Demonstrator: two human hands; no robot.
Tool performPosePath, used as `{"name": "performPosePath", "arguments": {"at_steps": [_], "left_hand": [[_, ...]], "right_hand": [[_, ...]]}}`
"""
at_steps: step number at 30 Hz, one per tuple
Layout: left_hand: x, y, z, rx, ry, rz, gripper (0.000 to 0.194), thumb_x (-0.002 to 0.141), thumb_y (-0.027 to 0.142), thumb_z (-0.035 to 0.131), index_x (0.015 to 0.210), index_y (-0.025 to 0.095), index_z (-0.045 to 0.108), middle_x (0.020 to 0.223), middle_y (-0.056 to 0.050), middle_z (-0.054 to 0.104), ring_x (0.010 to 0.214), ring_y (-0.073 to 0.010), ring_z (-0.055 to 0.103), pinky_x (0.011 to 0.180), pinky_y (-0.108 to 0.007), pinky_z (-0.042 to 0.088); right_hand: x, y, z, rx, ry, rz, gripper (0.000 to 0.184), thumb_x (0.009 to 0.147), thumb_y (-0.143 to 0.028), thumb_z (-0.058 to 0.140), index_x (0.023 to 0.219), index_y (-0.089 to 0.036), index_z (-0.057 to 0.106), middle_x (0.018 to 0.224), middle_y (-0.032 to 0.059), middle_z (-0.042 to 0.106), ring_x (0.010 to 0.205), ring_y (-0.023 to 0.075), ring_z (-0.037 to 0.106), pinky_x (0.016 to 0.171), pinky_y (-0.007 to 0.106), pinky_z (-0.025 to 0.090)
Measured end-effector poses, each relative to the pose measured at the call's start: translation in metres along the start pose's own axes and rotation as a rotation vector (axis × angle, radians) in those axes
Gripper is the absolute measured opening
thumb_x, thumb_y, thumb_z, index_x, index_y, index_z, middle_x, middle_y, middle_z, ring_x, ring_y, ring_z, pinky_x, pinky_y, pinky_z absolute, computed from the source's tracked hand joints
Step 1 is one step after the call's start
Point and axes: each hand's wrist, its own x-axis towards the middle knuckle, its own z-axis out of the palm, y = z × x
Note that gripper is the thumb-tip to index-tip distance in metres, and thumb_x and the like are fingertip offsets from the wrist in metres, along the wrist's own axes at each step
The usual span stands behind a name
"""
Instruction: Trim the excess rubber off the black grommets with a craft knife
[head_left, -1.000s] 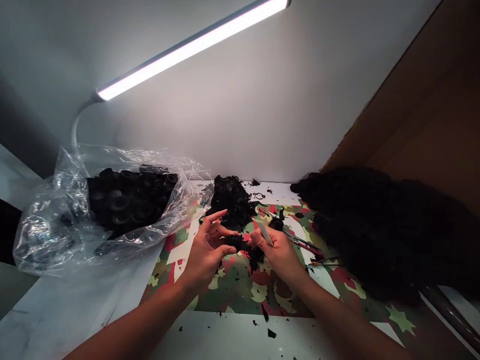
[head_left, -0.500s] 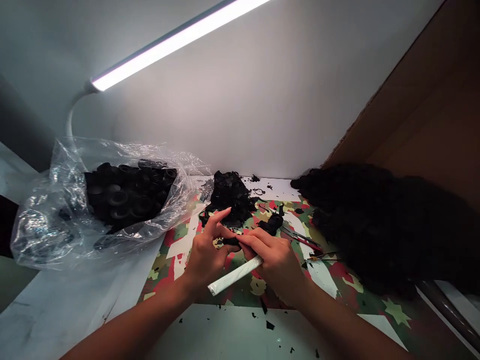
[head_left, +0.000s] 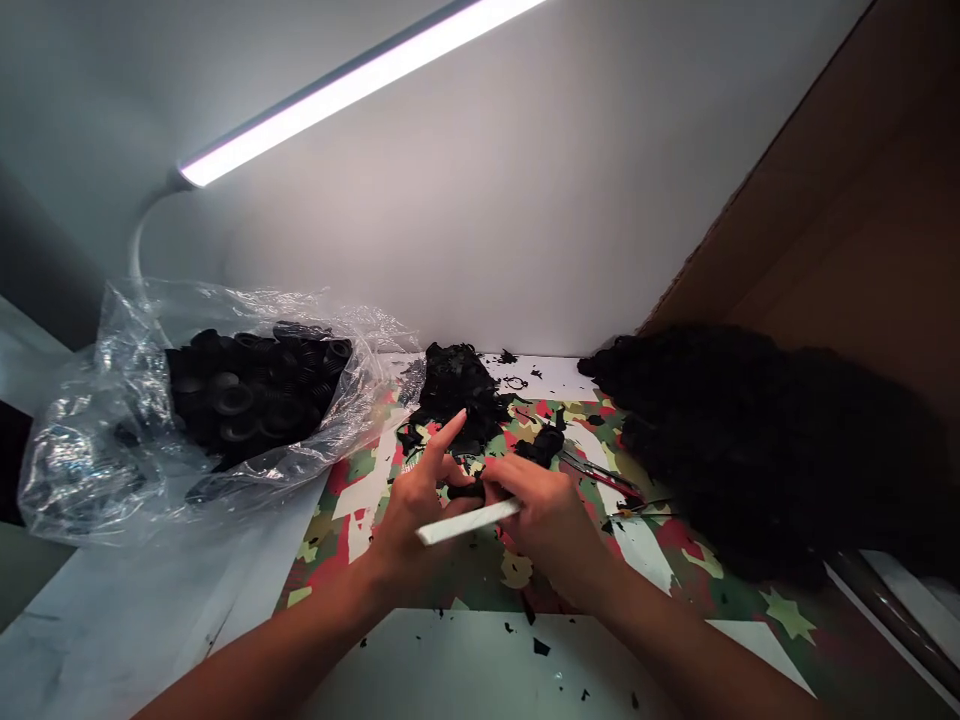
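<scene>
Between my two hands is a small black rubbery part (head_left: 466, 490), mostly covered by fingers. My left hand (head_left: 424, 505) pinches it from the left, with the index finger stretched up and away. In my right hand (head_left: 544, 510) is a slim tool with a white wrapped handle (head_left: 469, 522), which sticks out to the left below the fingers. The tool's working tip is hidden at the black part. Just beyond the hands lies a heap of black scraps (head_left: 461, 390), with a smaller black clump (head_left: 541, 445) to its right.
A clear plastic bag (head_left: 97, 440) of ribbed black rubber parts (head_left: 255, 385) lies at left. Metal tweezers or scissors with red (head_left: 611, 480) rest right of my hands. A large black pile (head_left: 750, 440) spills by a cardboard box (head_left: 825, 220). A lamp (head_left: 360, 95) hangs above.
The white handle has swung up from a steep slant to nearly level as my right hand turned. My left index finger points up a little more. The black part stays between the hands.
</scene>
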Motion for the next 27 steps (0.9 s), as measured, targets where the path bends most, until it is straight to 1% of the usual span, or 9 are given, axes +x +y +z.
{"name": "performPosePath", "arguments": {"at_steps": [2,4,7,9,12,16,19,21,27], "left_hand": [[0.0,0.004,-0.002,-0.139,-0.004,-0.099,0.085,0.077,0.006,0.064,0.152,0.03,0.032,0.076,0.006,0.064,0.071,-0.014,0.064,0.075,-0.029,0.054],[0.003,0.007,-0.004,-0.312,0.006,-0.19,0.083,0.076,0.009,0.068,0.149,0.029,0.037,0.079,0.004,0.065,0.081,-0.0164,0.067,0.083,-0.032,0.054],[0.009,0.007,-0.007,-0.505,0.034,-0.26,0.078,0.072,0.011,0.076,0.142,0.027,0.047,0.084,0.002,0.065,0.094,-0.0196,0.068,0.09,-0.034,0.054],[0.012,0.005,-0.007,-0.548,0.05,-0.292,0.072,0.07,0.012,0.078,0.137,0.026,0.053,0.085,0.001,0.065,0.097,-0.0207,0.068,0.086,-0.032,0.055],[0.015,0.002,-0.007,-0.563,0.054,-0.332,0.066,0.068,0.013,0.08,0.13,0.024,0.058,0.087,-0.001,0.066,0.096,-0.0216,0.068,0.08,-0.03,0.056],[0.013,0.001,-0.005,-0.547,0.027,-0.335,0.059,0.07,0.016,0.08,0.126,0.023,0.062,0.094,-0.004,0.068,0.096,-0.0226,0.069,0.078,-0.032,0.058],[0.012,0.0,-0.004,-0.455,-0.039,-0.268,0.038,0.074,0.022,0.079,0.111,0.022,0.072,0.102,-0.007,0.069,0.1,-0.0236,0.067,0.086,-0.035,0.057],[0.011,-0.001,-0.003,-0.423,-0.052,-0.248,0.026,0.075,0.025,0.08,0.1,0.021,0.075,0.104,-0.007,0.07,0.1,-0.0227,0.066,0.089,-0.035,0.055],[0.01,-0.008,0.003,-0.75,0.027,-0.354,0.03,0.066,0.025,0.087,0.093,0.019,0.076,0.1,-0.006,0.075,0.099,-0.0218,0.068,0.087,-0.03,0.054]], "right_hand": [[0.004,0.007,-0.003,0.152,0.055,0.176,0.016,0.08,-0.009,0.055,0.069,-0.021,0.052,0.064,-0.0041,0.052,0.057,0.011,0.044,0.055,0.023,0.031],[0.007,0.015,-0.007,0.27,0.092,0.321,0.015,0.083,-0.018,0.056,0.07,-0.021,0.053,0.062,-0.0042,0.052,0.056,0.0118,0.045,0.055,0.024,0.033],[0.009,0.025,-0.01,0.426,0.036,0.448,0.029,0.091,-0.036,0.054,0.066,-0.021,0.051,0.056,-0.0041,0.05,0.053,0.0124,0.044,0.053,0.026,0.034],[0.008,0.027,-0.008,0.508,-0.018,0.456,0.026,0.091,-0.039,0.056,0.073,-0.02,0.057,0.065,-0.002,0.058,0.059,0.0135,0.05,0.058,0.026,0.039],[0.005,0.022,-0.003,0.603,-0.066,0.437,0.018,0.09,-0.035,0.056,0.089,-0.019,0.064,0.081,0.0014,0.066,0.072,0.0156,0.058,0.067,0.027,0.044],[0.0,0.009,0.001,0.757,-0.16,0.552,0.029,0.093,-0.046,0.054,0.088,-0.019,0.062,0.057,-0.0046,0.054,0.052,0.0119,0.048,0.053,0.024,0.039],[-0.002,0.002,0.001,0.862,-0.154,0.633,0.029,0.088,-0.048,0.065,0.093,-0.02,0.063,0.06,-0.0054,0.054,0.05,0.0103,0.047,0.049,0.023,0.038],[-0.003,0.0,0.001,0.903,-0.125,0.632,0.028,0.087,-0.047,0.067,0.091,-0.02,0.064,0.062,-0.0044,0.057,0.054,0.011,0.05,0.051,0.023,0.04],[-0.003,0.0,0.0,0.972,-0.096,0.581,0.03,0.089,-0.048,0.065,0.086,-0.018,0.067,0.057,-0.0039,0.057,0.055,0.0109,0.049,0.061,0.026,0.043]]}}
